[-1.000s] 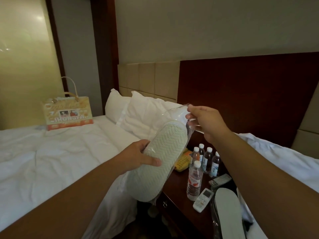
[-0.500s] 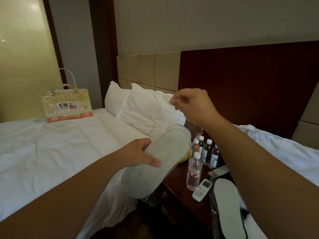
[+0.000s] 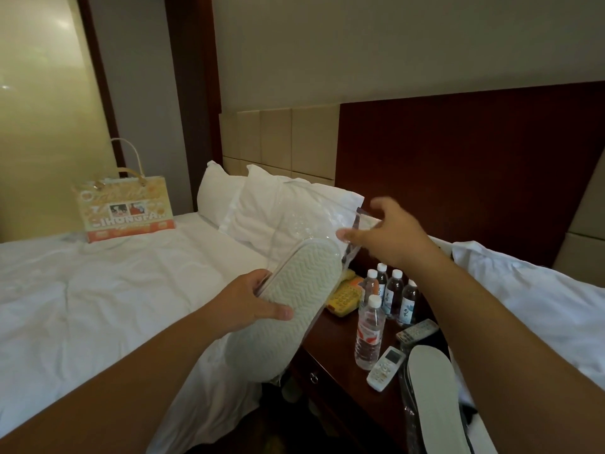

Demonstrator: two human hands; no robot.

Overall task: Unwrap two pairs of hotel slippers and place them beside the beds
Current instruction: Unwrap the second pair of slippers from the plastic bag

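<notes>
The left hand [image 3: 258, 306] gripped the slipper [image 3: 294, 296] sole-up by its edge, with the wrap [image 3: 307, 221] ballooning past the toe. The right hand [image 3: 389, 237] hung spread-fingered just beyond, blurred; whether it touched the wrap was unclear. A sharp tug might drop the slipper onto the bottles [image 3: 370, 335] below the grip. Its upper side faced away, unseen.

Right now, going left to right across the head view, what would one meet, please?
Paper gift bag, wrapped slipper in the left hand, water bottles, second slipper on the nightstand, right bed's duvet.
</notes>
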